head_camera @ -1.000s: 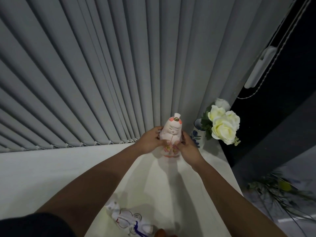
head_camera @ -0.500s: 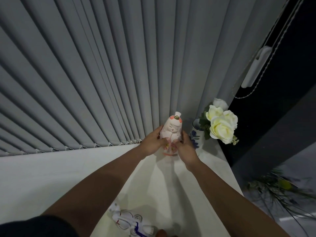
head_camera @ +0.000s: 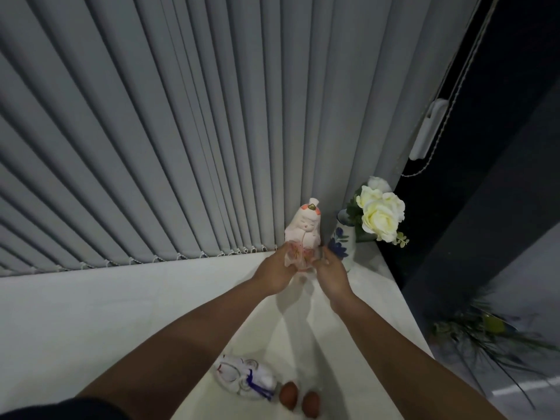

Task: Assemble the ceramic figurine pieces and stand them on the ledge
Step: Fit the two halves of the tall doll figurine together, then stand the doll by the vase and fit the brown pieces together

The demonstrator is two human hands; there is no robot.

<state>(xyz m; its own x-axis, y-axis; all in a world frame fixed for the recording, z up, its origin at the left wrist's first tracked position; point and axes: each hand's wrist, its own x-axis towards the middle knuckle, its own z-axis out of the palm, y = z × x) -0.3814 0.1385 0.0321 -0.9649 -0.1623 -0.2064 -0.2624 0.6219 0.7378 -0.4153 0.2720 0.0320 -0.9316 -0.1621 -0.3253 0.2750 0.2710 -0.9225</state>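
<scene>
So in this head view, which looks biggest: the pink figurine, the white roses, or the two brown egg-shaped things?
1. Pink figurine
2. White roses, nearly as big, so unsure
3. Brown eggs, smallest though nearest the camera

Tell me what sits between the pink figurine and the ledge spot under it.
Nothing visible. Both hands, left hand and right hand, cup the pink figurine at its base over bare ledge. The vase stands to its right, not beneath it.
</scene>
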